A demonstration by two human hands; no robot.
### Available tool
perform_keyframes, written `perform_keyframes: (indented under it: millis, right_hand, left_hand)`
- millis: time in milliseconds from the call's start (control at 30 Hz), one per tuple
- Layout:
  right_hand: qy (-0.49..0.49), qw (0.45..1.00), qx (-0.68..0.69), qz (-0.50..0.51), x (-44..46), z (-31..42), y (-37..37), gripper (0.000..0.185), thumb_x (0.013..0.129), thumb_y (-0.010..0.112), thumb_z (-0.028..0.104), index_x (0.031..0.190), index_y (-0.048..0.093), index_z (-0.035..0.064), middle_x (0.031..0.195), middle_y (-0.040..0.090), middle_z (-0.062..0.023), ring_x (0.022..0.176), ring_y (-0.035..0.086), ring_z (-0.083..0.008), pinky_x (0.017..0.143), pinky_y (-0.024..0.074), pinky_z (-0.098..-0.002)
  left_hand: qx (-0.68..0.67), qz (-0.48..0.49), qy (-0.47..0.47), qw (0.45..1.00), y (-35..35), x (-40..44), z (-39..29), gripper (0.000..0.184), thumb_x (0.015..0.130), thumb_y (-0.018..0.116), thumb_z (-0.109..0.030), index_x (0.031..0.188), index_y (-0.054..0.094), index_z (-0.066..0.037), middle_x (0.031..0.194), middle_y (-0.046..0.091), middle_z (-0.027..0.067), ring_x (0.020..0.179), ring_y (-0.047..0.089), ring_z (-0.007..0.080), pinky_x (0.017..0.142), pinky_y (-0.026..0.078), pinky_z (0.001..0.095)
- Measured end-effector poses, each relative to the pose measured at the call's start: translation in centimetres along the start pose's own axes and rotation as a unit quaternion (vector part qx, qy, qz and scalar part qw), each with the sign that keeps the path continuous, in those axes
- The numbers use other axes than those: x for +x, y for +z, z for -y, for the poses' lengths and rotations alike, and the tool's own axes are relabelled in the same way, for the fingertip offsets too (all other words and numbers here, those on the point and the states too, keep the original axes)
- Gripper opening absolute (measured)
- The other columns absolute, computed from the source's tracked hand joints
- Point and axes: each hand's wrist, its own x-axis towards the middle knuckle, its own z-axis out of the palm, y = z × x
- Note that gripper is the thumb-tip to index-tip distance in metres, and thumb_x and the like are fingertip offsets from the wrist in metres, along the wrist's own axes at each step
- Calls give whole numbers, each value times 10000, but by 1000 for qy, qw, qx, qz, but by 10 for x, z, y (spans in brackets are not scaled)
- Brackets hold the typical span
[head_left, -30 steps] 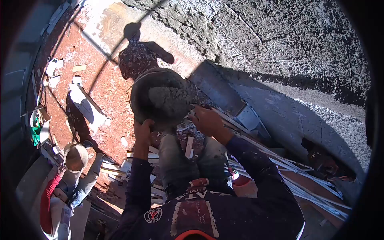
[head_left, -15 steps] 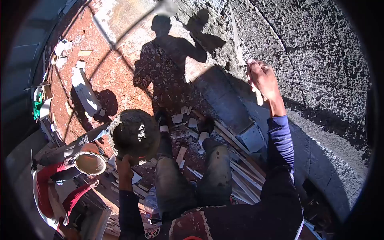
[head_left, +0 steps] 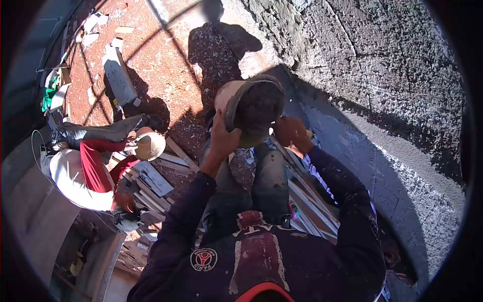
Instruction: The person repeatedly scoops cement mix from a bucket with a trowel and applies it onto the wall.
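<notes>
In front of my legs is a tilted bucket (head_left: 230,94), its open mouth facing me and dark mortar (head_left: 259,108) in its shaded inside. My left hand (head_left: 223,135) grips the bucket at its left side, thumb toward the rim. Close to the right side of the rim is my right hand (head_left: 293,133), fingers closed round a trowel handle (head_left: 309,134). The trowel's blade is hidden, and I cannot tell whether it is inside the bucket. A rough mortar-covered wall (head_left: 372,65) rises to my right.
At left, a co-worker (head_left: 83,173) in red sleeves bends over with another bucket (head_left: 151,146). Wood strips (head_left: 312,206) lie beside my legs. A long pale block (head_left: 119,75) and scraps lie on the reddish ground (head_left: 156,65). A grey ledge (head_left: 347,146) runs below the wall.
My right hand has come down from the wall to the bucket with the trowel. My left hand has brought the bucket rightward and up in view. The co-worker has bent lower.
</notes>
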Motion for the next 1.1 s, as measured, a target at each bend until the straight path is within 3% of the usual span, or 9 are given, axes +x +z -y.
perform_keyframes:
  millis: [100,300,367,600,767,867,967,1067,1100]
  right_hand:
    - [52,993,99,36,-23,42,-2,221,857,581,259,865,669,57,796,662,-164,738,665,-359,633,520,-470]
    - [169,963,197,-69,-45,74,-44,368,903,586,391,932,601,24,827,654,-216,823,634,-419,716,492,-500]
    - [135,950,210,-188,-41,64,-35,350,911,583,375,885,584,25,799,644,-208,784,625,-421,696,477,-519]
    - [210,957,170,-105,-31,53,-63,318,936,549,315,861,588,8,785,628,-232,769,613,-429,656,467,-506]
    - [96,928,342,-113,-27,47,-49,345,941,540,326,909,609,-11,738,628,-227,734,630,-393,662,482,-485]
    - [65,721,685,84,-15,11,-30,308,962,565,306,794,578,49,614,529,10,527,517,-65,479,419,-246]
    - [101,669,720,154,10,-82,26,291,959,561,301,798,591,59,632,545,4,510,506,-85,484,423,-239]
    - [277,709,648,-5,13,-185,41,314,947,570,341,830,600,51,647,554,7,534,524,-91,485,427,-238]
    - [270,609,744,-49,10,-206,40,307,957,550,330,887,612,37,675,565,-5,516,507,-89,475,422,-244]
  left_hand:
    - [77,40,109,990,-14,20,1,762,680,653,-103,1375,395,71,1312,494,245,1169,544,307,988,433,380]
    - [-237,216,-78,944,-51,38,-53,671,696,594,22,1352,451,14,1218,581,160,1106,578,226,942,457,331]
    - [-208,167,-75,961,-57,45,-62,562,681,594,37,1237,513,22,1063,635,110,932,622,199,812,511,324]
    - [-177,102,-130,970,-48,60,-38,497,693,608,26,1185,538,-1,959,612,68,822,595,182,723,503,314]
    - [-176,-21,-179,968,-52,41,2,484,697,634,-12,1165,515,15,976,601,100,810,611,214,720,529,338]
    - [-169,-83,-211,959,-48,13,0,413,704,579,58,1111,540,-3,926,604,76,804,604,194,707,510,314]
    - [-164,-118,-195,960,-47,-15,32,462,688,597,21,1141,510,15,1009,588,101,808,613,206,685,533,319]
    - [-136,-153,-218,954,-44,-39,60,433,677,592,34,1105,547,-6,902,607,60,757,606,177,628,497,292]
    - [-133,-156,-222,953,-44,-47,63,433,677,592,34,1105,547,-6,902,607,60,757,606,177,628,497,292]
